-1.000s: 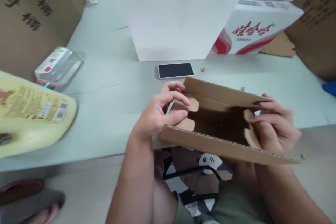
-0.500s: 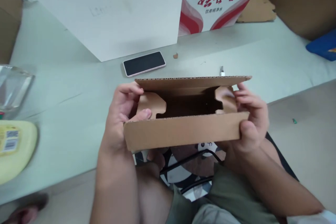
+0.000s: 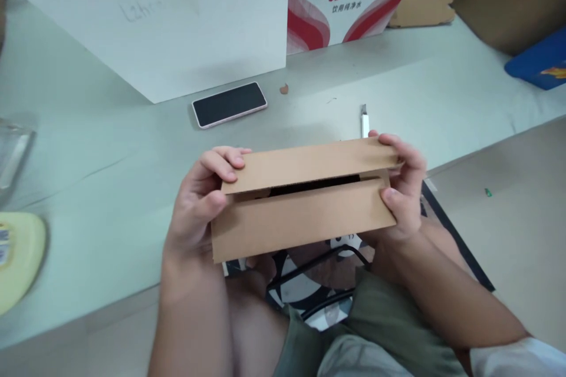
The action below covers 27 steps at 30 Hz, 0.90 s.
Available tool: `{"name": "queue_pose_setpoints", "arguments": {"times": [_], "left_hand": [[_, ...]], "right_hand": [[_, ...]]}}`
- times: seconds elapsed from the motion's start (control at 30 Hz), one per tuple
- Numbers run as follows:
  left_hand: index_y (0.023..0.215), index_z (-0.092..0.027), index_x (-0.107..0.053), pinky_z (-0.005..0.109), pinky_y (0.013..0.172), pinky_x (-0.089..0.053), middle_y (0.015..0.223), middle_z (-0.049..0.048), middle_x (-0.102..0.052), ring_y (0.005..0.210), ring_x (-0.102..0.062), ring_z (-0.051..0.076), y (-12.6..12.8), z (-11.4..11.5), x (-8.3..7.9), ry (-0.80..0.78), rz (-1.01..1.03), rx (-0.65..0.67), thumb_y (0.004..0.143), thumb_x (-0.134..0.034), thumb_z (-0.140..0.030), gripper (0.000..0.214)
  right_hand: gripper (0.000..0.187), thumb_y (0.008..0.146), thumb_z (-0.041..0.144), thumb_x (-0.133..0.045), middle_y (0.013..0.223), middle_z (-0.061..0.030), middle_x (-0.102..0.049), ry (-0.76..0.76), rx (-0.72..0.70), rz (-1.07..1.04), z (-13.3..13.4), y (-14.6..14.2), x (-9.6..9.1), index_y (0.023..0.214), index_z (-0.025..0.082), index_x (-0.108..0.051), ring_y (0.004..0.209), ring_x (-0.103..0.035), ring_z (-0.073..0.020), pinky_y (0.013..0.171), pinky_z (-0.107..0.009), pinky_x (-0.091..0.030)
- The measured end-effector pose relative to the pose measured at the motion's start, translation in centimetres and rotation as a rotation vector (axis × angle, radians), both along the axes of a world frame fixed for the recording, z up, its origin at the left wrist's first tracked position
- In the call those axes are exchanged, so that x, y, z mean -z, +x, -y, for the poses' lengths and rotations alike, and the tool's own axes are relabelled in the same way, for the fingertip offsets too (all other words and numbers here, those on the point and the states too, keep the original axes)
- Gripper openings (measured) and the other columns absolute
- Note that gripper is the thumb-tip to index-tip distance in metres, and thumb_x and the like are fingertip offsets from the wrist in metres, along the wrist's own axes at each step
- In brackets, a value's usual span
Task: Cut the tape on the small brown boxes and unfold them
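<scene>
A brown cardboard box is held between both hands over my lap, at the table's front edge. Its two long flaps lean inward, with a dark gap left between them. My left hand grips the left end, fingers on the far flap and thumb by the near flap's corner. At the right end my right hand is closed on the box, fingertips over the far flap and thumb on the near one. What lies inside the box is hidden. Just beyond it is a white utility knife, partly covered by the box.
A phone lies on the pale green table. Behind it stand a large white box and a red-and-white carton. A yellow bottle is at left, a blue item at far right.
The far and near flaps have folded inward, narrowing the opening and covering the end flaps. Both hands have shifted slightly left with the box, and more of the knife shows.
</scene>
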<state>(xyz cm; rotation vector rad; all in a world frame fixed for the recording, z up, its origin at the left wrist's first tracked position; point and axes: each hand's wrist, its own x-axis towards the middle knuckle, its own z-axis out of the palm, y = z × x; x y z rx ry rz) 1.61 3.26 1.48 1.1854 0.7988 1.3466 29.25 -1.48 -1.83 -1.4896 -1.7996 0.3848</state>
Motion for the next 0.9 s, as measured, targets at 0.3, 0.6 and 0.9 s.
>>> {"name": "queue_pose_setpoints", "arguments": {"times": [0.3, 0.6, 0.9], "left_hand": [[0.07, -0.027, -0.065, 0.042, 0.104, -0.053, 0.1, 0.0042, -0.062, 0.118, -0.062, 0.029, -0.5, 0.1, -0.1, -0.014, -0.123, 0.032, 0.068, -0.089, -0.033, 0.025], [0.077, -0.027, -0.067, 0.044, 0.105, -0.055, 0.103, 0.005, -0.06, 0.121, -0.061, 0.029, -1.0, -0.1, -0.1, 0.043, -0.191, 0.105, 0.078, -0.083, -0.047, 0.026], [0.077, -0.028, -0.066, 0.045, 0.105, -0.056, 0.104, 0.0052, -0.059, 0.119, -0.063, 0.03, -0.6, 0.2, -0.7, 0.032, -0.268, 0.07, 0.079, -0.084, -0.041, 0.022]], "right_hand": [[0.027, 0.088, 0.05, -0.042, 0.139, -0.0078, -0.054, 0.166, 0.015, -0.444, -0.3, -0.1, 0.5, 0.103, 0.031, -0.054, 0.154, -0.041, -0.0393, 0.123, -0.066, -0.039], [0.013, 0.084, 0.041, -0.06, 0.13, -0.0022, -0.061, 0.283, -0.105, -0.668, -1.0, 0.1, 0.8, 0.086, 0.029, -0.065, 0.145, -0.051, -0.0353, 0.128, -0.061, -0.033], [0.02, 0.085, 0.048, -0.058, 0.13, -0.0041, -0.06, 0.248, -0.055, -0.614, -0.9, 0.0, 0.4, 0.084, 0.028, -0.061, 0.145, -0.05, -0.0375, 0.127, -0.064, -0.035]]}}
